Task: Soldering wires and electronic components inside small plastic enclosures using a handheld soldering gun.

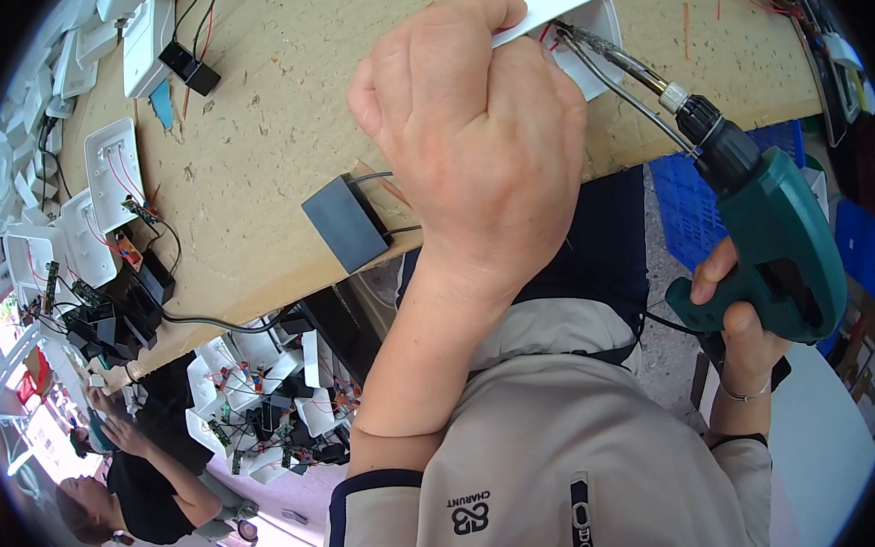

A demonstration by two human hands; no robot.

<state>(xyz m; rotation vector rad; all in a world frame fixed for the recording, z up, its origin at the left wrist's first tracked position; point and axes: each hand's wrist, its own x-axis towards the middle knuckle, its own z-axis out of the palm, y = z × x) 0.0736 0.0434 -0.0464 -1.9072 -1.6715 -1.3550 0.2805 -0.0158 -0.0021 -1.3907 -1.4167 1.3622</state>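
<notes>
My left hand [474,136] is closed on a white plastic housing [594,11], tilted at the table's near side. Red wires show inside it, but the hand hides much of the housing. My right hand [747,340] grips a green soldering gun [786,232] by its handle, with a finger at the trigger. The gun's hot tip and its thin metal feed tube reach into the housing's open side; the exact contact point is too small to make out. Below my left hand, a dark grey box [346,222] with black leads lies at the table edge.
Several white housings with red wires and circuit boards [111,178] line the table's left side. More white housings [79,55] are heaped beyond. A bin of wired parts [265,394] sits below, near a person in black [150,482]. Blue crates [689,208] stand under the right edge.
</notes>
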